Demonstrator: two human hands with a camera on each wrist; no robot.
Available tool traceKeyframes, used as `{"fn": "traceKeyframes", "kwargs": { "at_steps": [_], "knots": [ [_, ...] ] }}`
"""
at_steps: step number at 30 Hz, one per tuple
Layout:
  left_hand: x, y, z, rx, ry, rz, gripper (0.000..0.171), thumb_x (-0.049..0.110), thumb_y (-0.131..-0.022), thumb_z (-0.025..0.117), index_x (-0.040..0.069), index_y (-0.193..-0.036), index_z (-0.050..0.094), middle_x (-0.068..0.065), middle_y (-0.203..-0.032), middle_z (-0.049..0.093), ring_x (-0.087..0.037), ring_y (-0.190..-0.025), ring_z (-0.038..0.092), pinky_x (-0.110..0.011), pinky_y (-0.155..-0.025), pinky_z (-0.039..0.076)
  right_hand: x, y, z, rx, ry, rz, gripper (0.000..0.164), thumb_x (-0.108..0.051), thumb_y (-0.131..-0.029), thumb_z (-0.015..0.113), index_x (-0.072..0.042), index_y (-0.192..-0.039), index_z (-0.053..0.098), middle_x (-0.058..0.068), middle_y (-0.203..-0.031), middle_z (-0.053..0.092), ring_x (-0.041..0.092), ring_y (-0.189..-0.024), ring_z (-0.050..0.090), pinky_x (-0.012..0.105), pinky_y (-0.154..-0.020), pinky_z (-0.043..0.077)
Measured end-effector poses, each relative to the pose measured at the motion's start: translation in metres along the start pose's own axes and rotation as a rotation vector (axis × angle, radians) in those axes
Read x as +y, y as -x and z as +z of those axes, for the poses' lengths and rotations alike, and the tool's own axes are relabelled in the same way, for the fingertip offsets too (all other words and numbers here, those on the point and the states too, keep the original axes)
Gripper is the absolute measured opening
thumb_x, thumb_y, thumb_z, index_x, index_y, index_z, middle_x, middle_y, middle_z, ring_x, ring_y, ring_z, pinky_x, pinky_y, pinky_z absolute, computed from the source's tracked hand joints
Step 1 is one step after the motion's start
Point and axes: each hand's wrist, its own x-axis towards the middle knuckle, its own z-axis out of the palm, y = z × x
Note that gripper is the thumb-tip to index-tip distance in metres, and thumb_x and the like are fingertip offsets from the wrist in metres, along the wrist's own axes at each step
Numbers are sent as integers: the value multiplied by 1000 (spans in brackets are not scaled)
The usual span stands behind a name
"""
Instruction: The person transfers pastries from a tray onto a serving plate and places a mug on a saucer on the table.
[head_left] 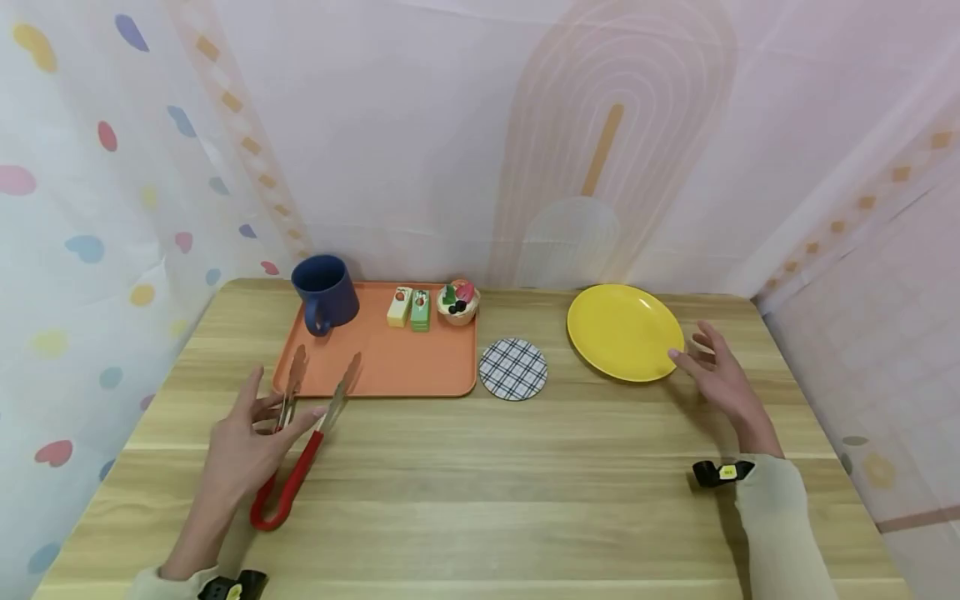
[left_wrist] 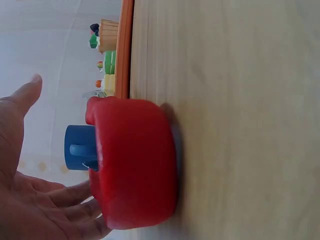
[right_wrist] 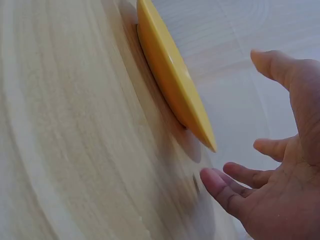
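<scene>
My left hand hovers over a pair of red-handled metal tongs, thumb and fingers spread on either side of the arms. In the left wrist view the rounded red end of the tongs fills the middle, and the thumb stands well away from it. The metal tips lie over the near left part of an orange tray. At the right, my right hand is spread beside the rim of a yellow plate. The right wrist view has its fingers loosely extended near the edge of the plate, holding nothing.
On the tray stand a blue mug, a yellow cake slice, a green cake slice and a fruit-topped cupcake. A checked round coaster lies between tray and plate. Patterned cloth hangs behind the wooden table.
</scene>
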Motion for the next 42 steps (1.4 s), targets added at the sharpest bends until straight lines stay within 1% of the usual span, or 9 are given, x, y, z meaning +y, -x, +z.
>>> {"fn": "traceKeyframes", "kwargs": {
  "at_steps": [4,9,12,16,21,26,33,38,42],
  "knots": [
    [-2,0,1,-35,-30,-5,114,58,-90,72,18,-166,-3,-30,-151,45,-50,-126,53,-57,-87,55,-2,-4,2,-8,-25,20,100,-59,-98,59,-16,-166,-1,25,-167,21,47,-148,34,60,-113,38],
    [-4,0,3,-83,-74,11,119,59,-86,76,14,-166,1,-32,-143,47,-47,-120,54,-53,-81,54,-1,-8,5,3,-54,41,94,-51,-100,61,-11,-165,5,27,-162,30,40,-138,45,23,-91,52],
    [-5,1,5,-110,-112,9,123,60,-84,77,9,-165,1,-33,-139,45,-45,-115,53,-48,-79,51,0,-10,6,15,-53,62,92,-47,-100,62,-9,-165,10,28,-159,35,33,-128,53,13,-80,51],
    [-4,4,6,-146,-174,-13,129,63,-81,78,5,-164,-1,-35,-134,41,-42,-104,51,-40,-72,47,0,-13,9,28,-57,75,85,-37,-101,64,-7,-164,16,28,-155,40,13,-106,62,14,-78,54],
    [-1,5,8,-155,-203,-13,131,61,-79,82,4,-164,0,-37,-134,40,-42,-100,51,-43,-73,47,2,-15,13,47,-108,49,77,-20,-101,65,-2,-162,22,30,-150,43,-4,-93,56,16,-79,56],
    [-1,4,9,-145,-215,-16,126,56,-80,83,1,-163,5,-36,-129,44,-42,-99,52,-44,-72,47,5,-15,16,74,-166,30,72,-10,-101,62,1,-161,23,31,-144,46,-8,-89,58,15,-80,56],
    [-3,3,11,-118,-225,5,116,47,-85,82,-3,-162,11,-33,-121,49,-41,-94,53,-42,-68,45,7,-17,19,81,-229,48,72,-9,-101,63,-1,-161,23,30,-144,47,-9,-88,61,17,-81,57],
    [-1,4,14,-88,-208,40,108,42,-86,82,-4,-160,18,-25,-107,50,-31,-81,48,-35,-60,36,8,-17,20,96,-232,49,71,-7,-101,62,-1,-161,24,29,-143,48,-9,-87,61,16,-81,57],
    [2,8,16,-71,-175,51,104,39,-87,81,-6,-159,21,-23,-106,50,-25,-75,47,-32,-57,36,8,-16,19,101,-230,45,71,-6,-101,62,0,-161,24,28,-142,48,-9,-87,60,16,-81,57]
  ]
}}
